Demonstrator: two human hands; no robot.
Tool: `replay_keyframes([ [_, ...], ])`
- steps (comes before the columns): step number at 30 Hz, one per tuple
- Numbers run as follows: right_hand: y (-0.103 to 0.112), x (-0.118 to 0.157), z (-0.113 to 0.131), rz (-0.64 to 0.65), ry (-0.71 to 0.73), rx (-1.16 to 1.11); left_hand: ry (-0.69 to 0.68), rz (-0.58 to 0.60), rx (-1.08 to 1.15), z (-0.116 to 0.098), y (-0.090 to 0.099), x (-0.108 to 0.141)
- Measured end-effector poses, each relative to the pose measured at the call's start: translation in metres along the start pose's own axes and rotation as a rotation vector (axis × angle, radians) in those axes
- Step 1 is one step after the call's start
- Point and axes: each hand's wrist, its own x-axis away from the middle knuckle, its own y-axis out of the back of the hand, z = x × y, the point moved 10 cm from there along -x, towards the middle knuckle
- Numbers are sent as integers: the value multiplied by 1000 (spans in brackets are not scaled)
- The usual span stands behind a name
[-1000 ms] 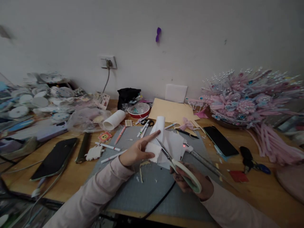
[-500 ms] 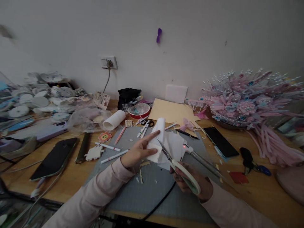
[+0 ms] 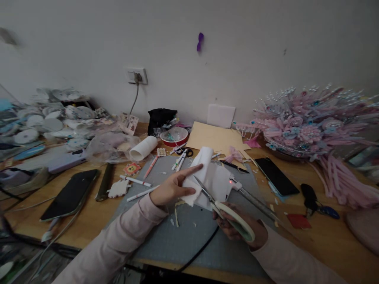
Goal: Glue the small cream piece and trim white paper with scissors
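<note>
My left hand (image 3: 174, 187) holds a rolled white sheet of paper (image 3: 203, 157), its index finger stretched along the paper and its thumb pressed on a torn-looking lower edge. In my right hand (image 3: 233, 223) is a pair of scissors (image 3: 220, 209) with pale handles. The scissor blades point up and left and lie against the white paper, close to my left fingertips. Another white sheet (image 3: 220, 183) lies under and right of the roll. Thin cut scraps (image 3: 177, 215) rest just below on the grey cutting mat (image 3: 160, 236).
A glue gun with a red light (image 3: 235, 184) lies right of the paper. Phones (image 3: 69, 193) (image 3: 276, 175) flank the mat. Markers (image 3: 139, 194), a white roll (image 3: 143, 148) and a red-rimmed dish (image 3: 174, 137) sit behind. A pink beaded headpiece (image 3: 308, 130) stands back right.
The top of the rolled paper has shifted slightly right and looks wider. The scissors have moved a little in my right hand, their handles slightly right. The whole view has shifted slightly.
</note>
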Motion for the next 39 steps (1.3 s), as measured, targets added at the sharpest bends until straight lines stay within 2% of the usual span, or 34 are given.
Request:
replay_keyframes([
  [4, 1, 0, 4, -39, 25, -12, -39, 13, -12, -3, -1, 0],
  [7, -4, -1, 3, 4, -7, -4, -66, 32, -41, -5, -2, -1],
  [15, -11, 2, 6, 65, -7, -2, -19, 79, -34, 0, -4, 0],
  [19, -6, 1, 5, 10, -5, 8, -22, 96, -33, 1, -5, -1],
  [27, -2, -3, -3, 59, -64, -3, -54, 99, -35, -2, -5, -1],
  [32, -4, -1, 6, 18, 12, -28, -57, 91, -55, -3, -5, -1],
  [39, -3, -3, -5, 39, -99, -61, -69, 103, -70, -3, -5, -1],
])
